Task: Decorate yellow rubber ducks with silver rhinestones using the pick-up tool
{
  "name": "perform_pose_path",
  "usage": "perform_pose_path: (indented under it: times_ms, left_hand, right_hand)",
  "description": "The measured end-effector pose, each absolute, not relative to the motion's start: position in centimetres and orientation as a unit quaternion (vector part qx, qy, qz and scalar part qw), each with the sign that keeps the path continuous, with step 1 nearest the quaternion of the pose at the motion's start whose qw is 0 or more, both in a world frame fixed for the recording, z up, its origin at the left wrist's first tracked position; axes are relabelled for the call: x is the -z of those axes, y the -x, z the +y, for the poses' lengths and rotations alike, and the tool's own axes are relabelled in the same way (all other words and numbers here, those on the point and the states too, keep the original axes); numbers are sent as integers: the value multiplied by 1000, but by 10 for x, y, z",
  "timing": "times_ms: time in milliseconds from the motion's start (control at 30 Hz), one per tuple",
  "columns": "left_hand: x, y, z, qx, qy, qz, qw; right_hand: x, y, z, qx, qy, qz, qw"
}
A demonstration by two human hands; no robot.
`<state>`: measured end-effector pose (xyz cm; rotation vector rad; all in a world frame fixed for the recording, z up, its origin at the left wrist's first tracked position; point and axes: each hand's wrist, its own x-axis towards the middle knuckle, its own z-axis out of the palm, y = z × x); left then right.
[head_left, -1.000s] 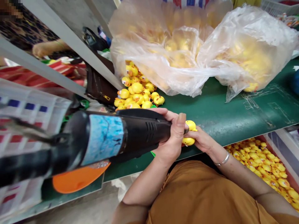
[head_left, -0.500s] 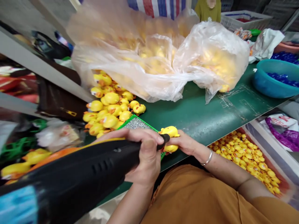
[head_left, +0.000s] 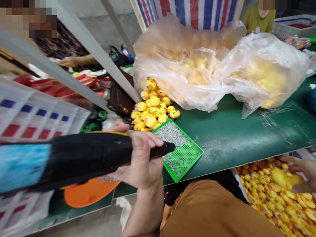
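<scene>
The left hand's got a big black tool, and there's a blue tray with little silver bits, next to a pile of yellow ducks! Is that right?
Almost! The tray is green, not blue; the head view shows it. The left hand does hold the big black tool, and the tray has little silver bits, next to the pile of yellow ducks.

Green table (head_left: 227,131): green tray (head_left: 185,158), toy ducks (head_left: 154,101), plastic bags (head_left: 197,93), orange disc (head_left: 86,197).

the table (head_left: 234,138) is dark green. the tray (head_left: 189,156) is bright green with a dotted grid. the power tool (head_left: 91,154) is black with a light blue band. the ducks (head_left: 154,101) are yellow with orange beaks. the cloth (head_left: 197,14) has red, white and blue stripes.
</scene>
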<state>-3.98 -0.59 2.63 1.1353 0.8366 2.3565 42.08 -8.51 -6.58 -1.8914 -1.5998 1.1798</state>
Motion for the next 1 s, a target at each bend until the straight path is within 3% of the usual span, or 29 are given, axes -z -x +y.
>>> perform_pose_path:
  times_ms: [67, 100, 167, 233, 367, 467, 633, 733, 833, 1000]
  left_hand:
    - [-19, 42, 0, -840, -396, 314, 199]
    - [-16, 42, 1, -836, -396, 322, 203]
    - [-11, 44, 0, -828, -401, 332, 209]
    - [-8, 46, -3, -816, -418, 339, 212]
    - [-2, 55, -7, -797, -440, 369, 186]
    - [0, 61, -9, -789, -436, 396, 173]
    - [4, 64, -8, -782, -438, 409, 175]
    - [9, 61, -2, -784, -429, 405, 192]
    - [14, 53, 9, -778, -416, 418, 218]
    - [14, 35, 16, -718, -453, 450, 276]
  right_hand:
    - [63, -425, -75, -261, 724, -623, 139]
    - [59, -404, -61, -239, 706, -652, 138]
    - [50, -328, -16, -323, 623, -692, 170]
    - [44, -231, 41, -348, 571, -693, 270]
    - [52, -79, 141, -331, 552, -717, 269]
    - [65, -31, 181, -320, 594, -699, 238]
    - [82, -42, 188, -367, 616, -653, 242]
    - [82, -82, 166, -464, 561, -592, 346]
    - [70, -124, 128, -612, 412, -512, 440]
    - [36, -161, 64, -626, 326, -524, 476]
